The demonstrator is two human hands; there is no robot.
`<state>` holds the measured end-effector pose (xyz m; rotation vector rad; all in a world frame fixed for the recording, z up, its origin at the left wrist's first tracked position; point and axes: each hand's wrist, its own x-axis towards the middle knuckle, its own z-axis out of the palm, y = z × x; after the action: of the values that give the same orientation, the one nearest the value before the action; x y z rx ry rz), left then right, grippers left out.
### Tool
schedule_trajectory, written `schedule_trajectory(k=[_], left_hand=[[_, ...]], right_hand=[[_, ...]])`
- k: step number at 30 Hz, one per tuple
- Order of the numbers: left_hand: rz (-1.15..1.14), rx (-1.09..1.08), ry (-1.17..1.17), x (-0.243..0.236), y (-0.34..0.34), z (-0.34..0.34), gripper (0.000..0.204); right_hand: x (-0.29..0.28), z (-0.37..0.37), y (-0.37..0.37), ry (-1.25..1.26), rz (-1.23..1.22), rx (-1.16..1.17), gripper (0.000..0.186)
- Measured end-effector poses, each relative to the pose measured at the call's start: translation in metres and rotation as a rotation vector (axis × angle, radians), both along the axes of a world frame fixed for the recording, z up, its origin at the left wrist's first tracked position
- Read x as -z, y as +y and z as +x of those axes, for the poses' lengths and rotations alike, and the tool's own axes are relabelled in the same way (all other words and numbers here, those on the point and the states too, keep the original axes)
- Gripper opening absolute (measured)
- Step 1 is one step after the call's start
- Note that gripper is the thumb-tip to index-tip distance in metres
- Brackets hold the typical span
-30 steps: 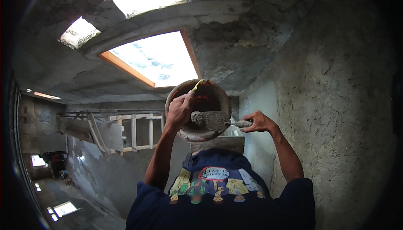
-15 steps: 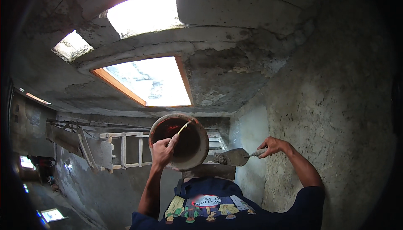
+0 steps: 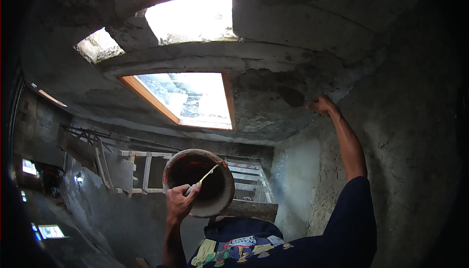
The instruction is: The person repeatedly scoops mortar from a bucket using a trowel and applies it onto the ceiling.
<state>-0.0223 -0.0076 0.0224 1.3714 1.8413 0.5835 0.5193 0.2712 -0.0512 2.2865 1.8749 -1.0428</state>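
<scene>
My left hand (image 3: 180, 202) is closed at the near left side of a round, mortar-stained bucket (image 3: 224, 195). From its fingers a thin pale-yellow handle (image 3: 210, 172) slants across the bucket's mouth to the far rim. The bucket hangs tilted in front of my chest, its inside dark with a reddish patch; any mortar in it is too dark to make out. My right arm is stretched up and forward. Its hand (image 3: 323, 106) grips a trowel (image 3: 291, 96), whose dark blade is at the rough grey wall, right of the window; whether mortar is on it is unclear.
A wood-framed window (image 3: 183, 99) and bright openings (image 3: 193, 19) break the wall ahead. A rough side wall (image 3: 391, 146) stands close on my right. Below lie a wooden ladder-like frame (image 3: 146, 172) on the left and a slatted wooden structure (image 3: 249, 187) behind the bucket.
My right hand has carried the trowel from beside the bucket up and forward to the wall. The bucket has shifted slightly left and down in the view, still held by my left hand.
</scene>
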Motion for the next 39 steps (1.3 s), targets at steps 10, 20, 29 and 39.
schedule_trajectory(k=[10, 20, 29, 39], left_hand=[[0.018, -0.097, 0.008, 0.018, -0.011, -0.009, 0.055], [-0.046, -0.084, -0.02, 0.023, -0.015, 0.005, 0.056], [-0.037, -0.076, -0.071, 0.019, -0.011, 0.012, 0.056], [-0.071, -0.015, -0.006, 0.03, -0.008, 0.009, 0.056]], right_hand=[[0.066, -0.044, -0.031, -0.282, 0.39, -0.38, 0.04], [0.046, -0.012, 0.031, -0.597, 0.701, -0.357, 0.046], [0.038, 0.033, -0.004, -0.369, 0.788, -0.175, 0.053], [0.018, 0.043, -0.022, -0.312, 0.838, -0.081, 0.051]])
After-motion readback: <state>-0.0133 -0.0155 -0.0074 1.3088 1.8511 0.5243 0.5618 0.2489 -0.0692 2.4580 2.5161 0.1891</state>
